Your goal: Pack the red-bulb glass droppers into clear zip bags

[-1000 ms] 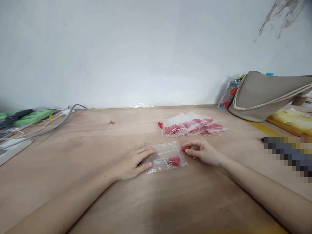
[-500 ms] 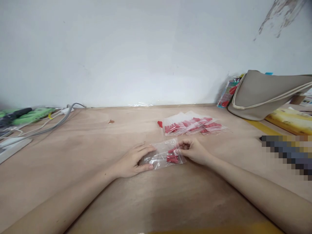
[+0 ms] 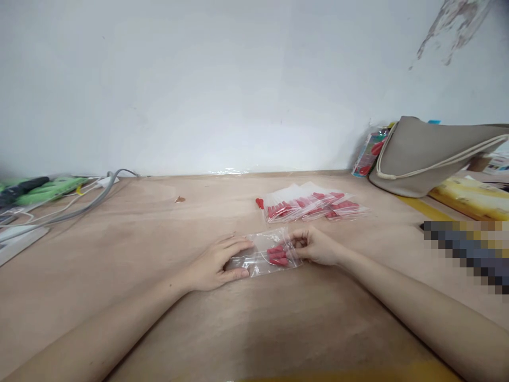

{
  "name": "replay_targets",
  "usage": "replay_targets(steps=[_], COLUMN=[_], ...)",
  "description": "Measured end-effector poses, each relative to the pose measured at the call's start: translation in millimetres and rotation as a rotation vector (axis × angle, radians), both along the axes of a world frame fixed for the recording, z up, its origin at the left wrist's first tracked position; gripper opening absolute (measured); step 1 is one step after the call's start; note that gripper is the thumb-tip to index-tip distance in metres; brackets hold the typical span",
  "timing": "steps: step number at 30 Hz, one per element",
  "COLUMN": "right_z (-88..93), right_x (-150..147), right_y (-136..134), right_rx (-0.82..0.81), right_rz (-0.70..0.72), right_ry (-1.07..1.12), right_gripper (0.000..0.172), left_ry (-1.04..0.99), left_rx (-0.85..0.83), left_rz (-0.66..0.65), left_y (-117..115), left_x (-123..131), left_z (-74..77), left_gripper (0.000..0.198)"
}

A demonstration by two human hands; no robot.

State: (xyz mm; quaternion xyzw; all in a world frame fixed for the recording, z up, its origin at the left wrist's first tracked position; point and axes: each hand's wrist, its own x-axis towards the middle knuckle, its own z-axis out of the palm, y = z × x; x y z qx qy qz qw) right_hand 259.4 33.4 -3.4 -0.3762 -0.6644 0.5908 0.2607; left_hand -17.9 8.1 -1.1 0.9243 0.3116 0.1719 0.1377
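A small clear zip bag (image 3: 262, 254) with a few red plastic pieces (image 3: 277, 255) inside lies on the wooden table (image 3: 159, 276). My left hand (image 3: 217, 262) rests flat on the bag's left end, fingers stretched, thumb along its near edge. My right hand (image 3: 314, 246) is curled at the bag's right end, fingertips pinched at the bag's opening beside the red pieces. Behind them lies a fanned row of filled clear bags (image 3: 312, 206) with red pieces, and one loose red piece (image 3: 260, 202) sits just left of that row.
A grey-beige cloth bag (image 3: 429, 156) lies at the back right, with a colourful packet (image 3: 368, 154) leaning on the wall beside it. Yellow material (image 3: 473, 197) lies right of it. Grey cables (image 3: 85, 204) and green items (image 3: 47, 189) sit at the far left.
My right hand, which pinched a red piece beside the bag, has moved left to the bag's opening. More red pieces now show inside the bag. My left hand stayed put.
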Motion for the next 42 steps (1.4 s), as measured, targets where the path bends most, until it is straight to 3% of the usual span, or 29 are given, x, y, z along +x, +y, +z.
replay_targets(steps=[4,9,13,15,17,21,25,28,31,33,35,37,42], right_z=[-5.2,7.6,32.1,39.5,40.3,29.9,24.3,28.1,34.3,37.0,36.5,31.6,3.3], right_x=[-9.7,2.5,3.5,-11.9,-35.5,-79.4,-92.7,-88.0,-75.1,-60.1,-39.8,-17.2,18.8], right_y=[-2.7,0.2,21.4,38.5,57.6,90.4,107.3,109.7,103.8,94.4,80.5,63.5,27.1], right_rx=[0.015,0.027,0.397,0.569,0.634,0.564,0.463,0.425,0.457,0.485,0.475,0.438,0.362], right_rz=[-0.143,-0.120,-0.248,-0.345,-0.412,-0.512,-0.495,-0.499,-0.565,-0.658,-0.759,-0.811,-0.820], right_ry=[-0.006,-0.190,-0.397,-0.491,-0.616,-0.809,-0.830,-0.788,-0.694,-0.466,-0.092,0.168,0.239], right_gripper=[0.033,0.031,0.018,0.015,0.014,0.022,0.018,0.009,0.016,0.026,0.032,0.037,0.041], left_ry=[-0.004,0.002,0.043,0.074,0.103,0.115,0.105,0.099,0.098,0.102,0.102,0.099,0.120], left_rx=[0.001,0.006,0.011,0.017,0.019,0.027,0.022,0.018,0.017,0.018,0.024,0.034,0.043], left_rz=[-0.004,-0.014,-0.009,-0.010,-0.014,-0.022,-0.032,-0.033,-0.031,-0.033,-0.036,-0.038,-0.044], left_y=[0.0,-0.1,0.3,0.0,-0.6,-1.7,-1.4,-1.2,-1.2,-0.7,0.2,1.4,2.6], left_x=[0.3,1.2,0.7,0.8,1.2,2.2,2.4,2.6,2.6,2.5,2.2,1.8,0.9], left_z=[0.4,1.5,2.1,3.2,4.5,5.2,4.9,5.7,6.4,6.0,4.9,3.4,1.9], left_gripper=[0.051,0.047,0.045,0.044,0.044,0.045,0.044,0.044,0.044,0.044,0.044,0.044,0.043])
